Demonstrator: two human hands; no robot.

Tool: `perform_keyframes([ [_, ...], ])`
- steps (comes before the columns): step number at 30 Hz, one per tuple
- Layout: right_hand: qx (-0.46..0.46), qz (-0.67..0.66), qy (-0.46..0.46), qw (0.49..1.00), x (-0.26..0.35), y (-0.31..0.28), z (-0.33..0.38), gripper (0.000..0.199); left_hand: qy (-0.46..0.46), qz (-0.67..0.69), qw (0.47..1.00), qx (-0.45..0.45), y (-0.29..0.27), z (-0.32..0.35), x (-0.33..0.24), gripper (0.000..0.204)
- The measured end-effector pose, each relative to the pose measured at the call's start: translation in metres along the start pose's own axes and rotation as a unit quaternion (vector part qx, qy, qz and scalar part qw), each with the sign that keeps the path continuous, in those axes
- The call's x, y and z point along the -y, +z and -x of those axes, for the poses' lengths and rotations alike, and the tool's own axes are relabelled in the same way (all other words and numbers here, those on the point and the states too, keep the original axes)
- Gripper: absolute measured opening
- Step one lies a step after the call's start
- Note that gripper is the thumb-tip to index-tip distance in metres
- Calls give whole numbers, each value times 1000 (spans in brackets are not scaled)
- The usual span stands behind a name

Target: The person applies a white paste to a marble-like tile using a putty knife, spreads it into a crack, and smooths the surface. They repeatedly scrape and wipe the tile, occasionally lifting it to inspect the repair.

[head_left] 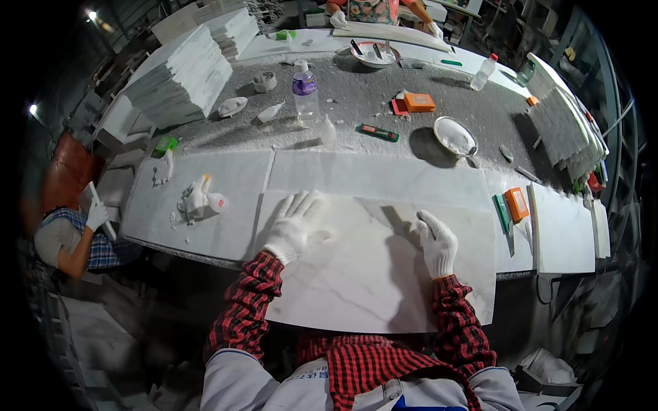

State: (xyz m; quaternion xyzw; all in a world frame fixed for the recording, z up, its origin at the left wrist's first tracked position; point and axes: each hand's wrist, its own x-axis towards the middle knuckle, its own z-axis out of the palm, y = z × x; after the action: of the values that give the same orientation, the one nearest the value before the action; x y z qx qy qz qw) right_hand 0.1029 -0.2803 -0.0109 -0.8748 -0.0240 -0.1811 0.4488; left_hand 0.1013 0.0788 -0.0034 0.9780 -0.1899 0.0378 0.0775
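Note:
A white marble slab (343,274) with faint grey veins lies in front of me, its near edge jutting past the table edge. My left hand (291,229), in a white knit glove, rests on its left part with the fingers spread. Over the right part, my right hand (437,246), gloved too, has its fingers curled together. A dark narrow strip (397,220) shows beside its fingertips; I cannot tell whether it is a thin tool or shadow. What the right fingers hold, if anything, is hidden. Beyond the slab lies another pale slab (377,171).
Stacked slabs stand left (181,79) and right (558,130). A bottle (305,96), a bowl of white paste (454,135), a green-and-black cutter (377,133) and an orange box (419,103) sit on the dusty table. Co-workers' gloved hands show at left (97,214) and far side (338,19).

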Motion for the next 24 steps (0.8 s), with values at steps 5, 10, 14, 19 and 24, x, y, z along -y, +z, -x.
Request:
perform_keyframes([
  [5,-2,-16,-8,1000,3,0,-3,25,-135,-56,987,-60,13,-4,9,85],
  [10,-5,12,-32,999,-2,0,-3,25,-29,34,998,-47,28,-47,-76,77],
  [14,-18,-7,-38,999,-3,0,-4,25,6,7,994,-113,32,-41,-69,73],
  [19,-14,-28,-27,999,-4,0,-1,26,-86,-50,989,-113,26,-36,-45,73],
  [24,-6,-46,-6,999,-1,0,-1,25,56,4,995,-85,40,-70,-113,70],
])
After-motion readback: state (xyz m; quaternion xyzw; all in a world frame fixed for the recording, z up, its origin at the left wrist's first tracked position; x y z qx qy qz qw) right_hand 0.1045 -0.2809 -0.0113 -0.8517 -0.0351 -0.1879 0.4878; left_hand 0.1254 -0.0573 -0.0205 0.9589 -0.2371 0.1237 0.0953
